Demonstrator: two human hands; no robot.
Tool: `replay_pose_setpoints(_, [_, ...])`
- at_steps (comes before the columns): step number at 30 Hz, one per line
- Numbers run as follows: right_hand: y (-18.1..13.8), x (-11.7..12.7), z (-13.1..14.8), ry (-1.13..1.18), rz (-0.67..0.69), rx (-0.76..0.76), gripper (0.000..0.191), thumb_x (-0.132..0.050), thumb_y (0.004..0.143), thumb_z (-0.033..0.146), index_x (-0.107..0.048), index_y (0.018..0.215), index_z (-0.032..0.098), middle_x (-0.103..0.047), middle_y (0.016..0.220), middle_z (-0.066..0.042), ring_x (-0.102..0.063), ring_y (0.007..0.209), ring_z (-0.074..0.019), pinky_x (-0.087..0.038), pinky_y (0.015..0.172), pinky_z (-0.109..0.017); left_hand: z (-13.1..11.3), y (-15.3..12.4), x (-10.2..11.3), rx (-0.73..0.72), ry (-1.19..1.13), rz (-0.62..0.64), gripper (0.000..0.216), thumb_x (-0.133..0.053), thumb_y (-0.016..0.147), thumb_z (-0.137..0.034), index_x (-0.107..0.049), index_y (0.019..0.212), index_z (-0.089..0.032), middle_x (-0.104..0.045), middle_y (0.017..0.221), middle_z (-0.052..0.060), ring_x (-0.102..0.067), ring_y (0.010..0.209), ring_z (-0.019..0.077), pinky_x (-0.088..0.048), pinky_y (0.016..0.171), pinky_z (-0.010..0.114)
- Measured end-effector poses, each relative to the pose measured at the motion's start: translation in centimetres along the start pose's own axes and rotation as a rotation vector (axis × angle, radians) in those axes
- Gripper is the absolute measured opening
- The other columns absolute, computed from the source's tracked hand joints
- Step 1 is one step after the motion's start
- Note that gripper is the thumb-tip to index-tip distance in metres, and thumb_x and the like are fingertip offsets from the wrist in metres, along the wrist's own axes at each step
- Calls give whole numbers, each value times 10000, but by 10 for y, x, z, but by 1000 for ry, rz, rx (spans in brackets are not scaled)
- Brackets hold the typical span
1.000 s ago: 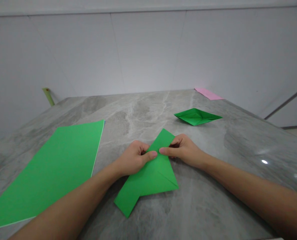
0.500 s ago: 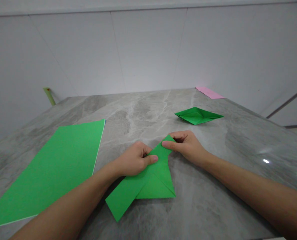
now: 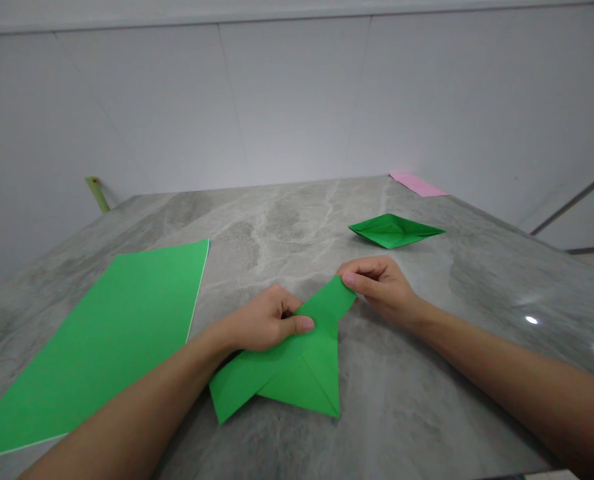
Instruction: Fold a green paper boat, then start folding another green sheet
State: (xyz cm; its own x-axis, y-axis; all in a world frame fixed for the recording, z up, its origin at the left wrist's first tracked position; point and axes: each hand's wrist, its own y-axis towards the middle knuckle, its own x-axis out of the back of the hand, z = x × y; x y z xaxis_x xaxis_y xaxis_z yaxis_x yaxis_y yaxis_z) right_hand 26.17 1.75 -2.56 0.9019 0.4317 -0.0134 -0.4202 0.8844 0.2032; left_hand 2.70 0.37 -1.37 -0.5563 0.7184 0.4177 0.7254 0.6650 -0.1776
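Observation:
A partly folded sheet of green paper [image 3: 304, 363] is held between my hands, low over the grey marbled table. It has a long band running diagonally and a triangular part pointing toward me, with a crease across it. My left hand [image 3: 271, 320] grips the middle of the band, thumb on top and fingers hidden behind. At the band's upper right end, my right hand [image 3: 377, 287] pinches the corner between thumb and fingers. Beyond my right hand lies a folded green paper boat [image 3: 397, 231], pointed at both ends.
A stack of green paper sheets [image 3: 127, 320] lies on the left of the marbled table [image 3: 287, 213]. Pink paper [image 3: 418, 185] rests at the far right edge by the white wall [image 3: 297, 100]. A light green strip [image 3: 97, 193] leans at the far left.
The folded paper has turned slightly, its lower left end rising and its triangular point swinging left. My right hand has shifted a little right, its thumb now nearer the corner.

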Motion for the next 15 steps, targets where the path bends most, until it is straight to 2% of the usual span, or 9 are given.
replay_pose_setpoints(6, [-1,0,3,14,144,9,364,-674,815,461,-662,624,152,-532,553,-1,-440,526,-117,-317,513,-262,0,-1,3,-16,10,56,453,-540,864,-484,-471,549,-165,-333,526,-50,-302,478,79,-222,432,207])
replay_pose_setpoints(15, [-3,2,9,66,332,-26,356,-635,846,432,-645,626,153,-546,614,-16,-471,594,-135,-357,583,-279,-3,-4,5,-99,57,168,422,-520,901,-425,-452,576,-167,-313,543,-57,-293,485,75,-227,441,203])
